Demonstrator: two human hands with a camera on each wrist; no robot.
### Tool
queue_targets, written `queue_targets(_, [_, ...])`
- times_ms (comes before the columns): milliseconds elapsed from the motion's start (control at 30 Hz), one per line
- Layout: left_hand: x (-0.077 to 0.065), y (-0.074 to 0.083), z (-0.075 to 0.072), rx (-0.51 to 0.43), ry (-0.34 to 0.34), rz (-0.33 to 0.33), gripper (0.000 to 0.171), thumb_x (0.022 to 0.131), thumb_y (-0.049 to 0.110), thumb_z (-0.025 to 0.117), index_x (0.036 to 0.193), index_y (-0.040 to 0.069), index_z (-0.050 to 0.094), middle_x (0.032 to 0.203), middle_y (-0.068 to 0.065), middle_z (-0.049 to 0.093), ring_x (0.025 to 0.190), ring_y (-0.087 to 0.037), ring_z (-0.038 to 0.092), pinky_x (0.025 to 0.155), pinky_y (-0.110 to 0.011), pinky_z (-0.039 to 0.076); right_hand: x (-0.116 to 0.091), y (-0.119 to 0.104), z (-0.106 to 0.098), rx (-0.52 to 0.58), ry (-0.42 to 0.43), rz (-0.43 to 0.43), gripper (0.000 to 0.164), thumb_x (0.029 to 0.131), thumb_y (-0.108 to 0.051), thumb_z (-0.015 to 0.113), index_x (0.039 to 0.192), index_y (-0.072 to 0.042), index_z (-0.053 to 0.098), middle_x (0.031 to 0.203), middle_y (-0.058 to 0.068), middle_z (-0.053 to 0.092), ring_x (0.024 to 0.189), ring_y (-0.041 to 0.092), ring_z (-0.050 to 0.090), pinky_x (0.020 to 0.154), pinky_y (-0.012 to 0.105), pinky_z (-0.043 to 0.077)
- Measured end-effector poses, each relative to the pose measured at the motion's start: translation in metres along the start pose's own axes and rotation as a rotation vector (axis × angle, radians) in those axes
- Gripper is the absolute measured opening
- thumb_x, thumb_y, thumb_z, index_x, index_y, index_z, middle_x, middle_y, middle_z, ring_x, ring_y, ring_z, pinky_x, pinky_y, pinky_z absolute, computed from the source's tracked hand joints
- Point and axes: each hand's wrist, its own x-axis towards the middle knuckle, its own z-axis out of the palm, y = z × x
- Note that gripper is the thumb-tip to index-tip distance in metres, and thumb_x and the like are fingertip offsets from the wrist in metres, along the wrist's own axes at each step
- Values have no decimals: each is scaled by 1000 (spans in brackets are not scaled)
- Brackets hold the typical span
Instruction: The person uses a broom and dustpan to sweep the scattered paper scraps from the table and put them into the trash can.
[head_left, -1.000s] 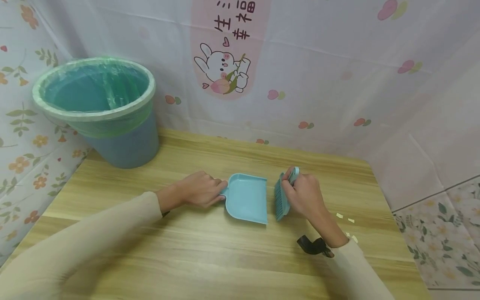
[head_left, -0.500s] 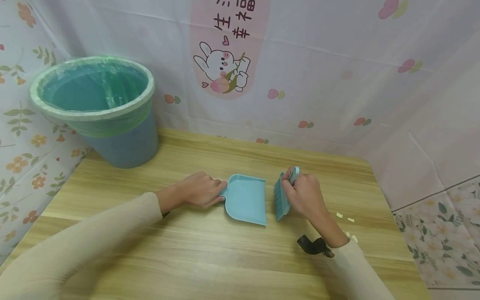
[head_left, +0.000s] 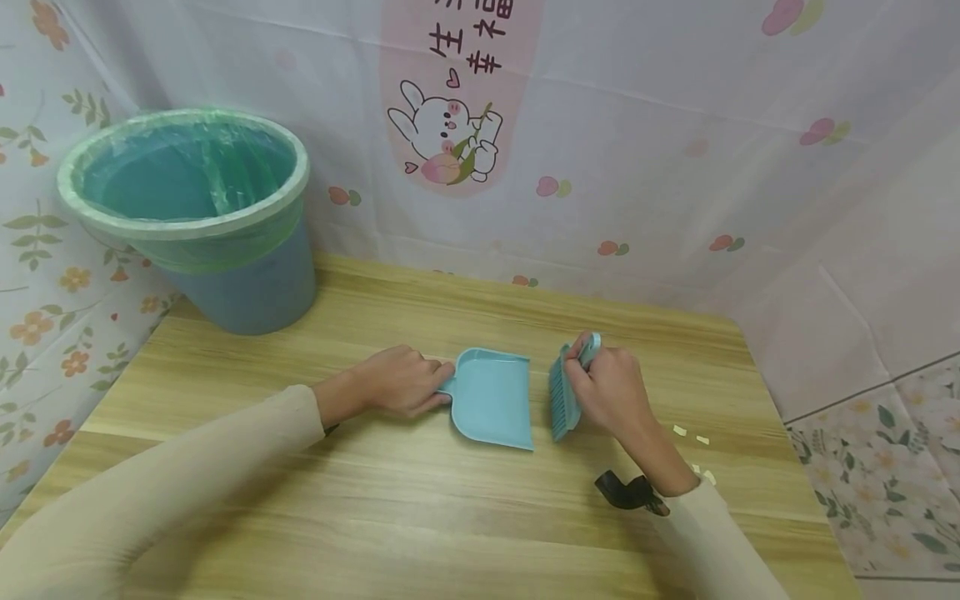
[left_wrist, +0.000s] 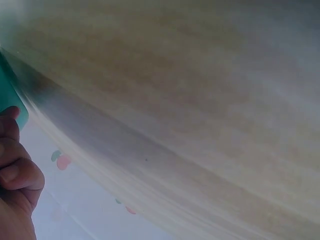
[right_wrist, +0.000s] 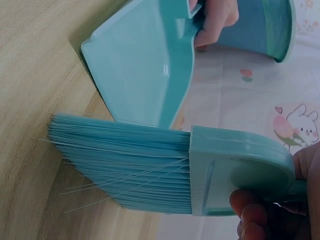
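Tabletop [head_left: 420,521] in pale wood grain spreads before us in the head view, with a light blue dustpan [head_left: 491,400] lying on it near the middle. We see the left hand [head_left: 401,382] to its left, fingers curled tightly round the short handle. Just right of the dustpan's straight front edge, and apart from it, stands the matching brush [head_left: 564,400], bristles towards the dustpan; the right hand [head_left: 611,387] is clamped on its handle. Right of that forearm we count a few small pale yellow bits [head_left: 702,439], the nearest ones beside the sleeve [head_left: 701,508]. A black strap piece [head_left: 626,489] juts from the right wrist. At the far left we find a blue bin [head_left: 258,287] with a green liner [head_left: 243,179] folded over its rim, and at the far side a white cloth [head_left: 645,175] printed with a rabbit [head_left: 442,133].

From the left wrist we get mostly blurred wood; at the left edge, curled fingers meet a teal edge [left_wrist: 9,92], too little of it for us to name.

From the right wrist we see fingers and thumb gripping the brush, some stray bristles splaying out. The dustpan shows beyond it, the left hand at its handle; whether the bristle tips touch the wood, we cannot tell.
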Motion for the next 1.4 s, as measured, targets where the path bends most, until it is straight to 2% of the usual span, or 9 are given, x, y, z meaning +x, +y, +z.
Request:
queue_targets(433, [-1,0,1,-20,19,2,27,109,31,61,99,7,56,71,7,40,57,-6,38,48,-25,31,0,1,0,-3,-9,16,19,98,-6,54,87,-2,69,54,-11,33,48,7,28,47,29,26])
queue_targets(733, [0,-2,-1,-31,39,20,26,108,30,62,99,7,57,69,6,43,55,-8,39,48,-27,32,0,2,0,-8,-2,-1,20,99,-6,53,85,-3,67,55,-13,29,49,5,25,47,28,26])
queue_targets(1067, [5,-2,-12,-85,-91,-42,29,111,34,61,99,8,60,68,9,37,58,-8,37,53,-27,29,1,1,0,-16,-11,6,21,100,-7,53,85,-3,67,54,-13,30,48,6,26,47,29,26])
queue_targets(1400, [11,-3,-18,-122,-163,-80,29,111,33,63,99,7,66,67,7,45,59,-8,43,55,-28,36,2,2,0,-5,-4,-11,19,97,-6,54,88,-3,70,55,-12,34,49,6,29,47,29,27])
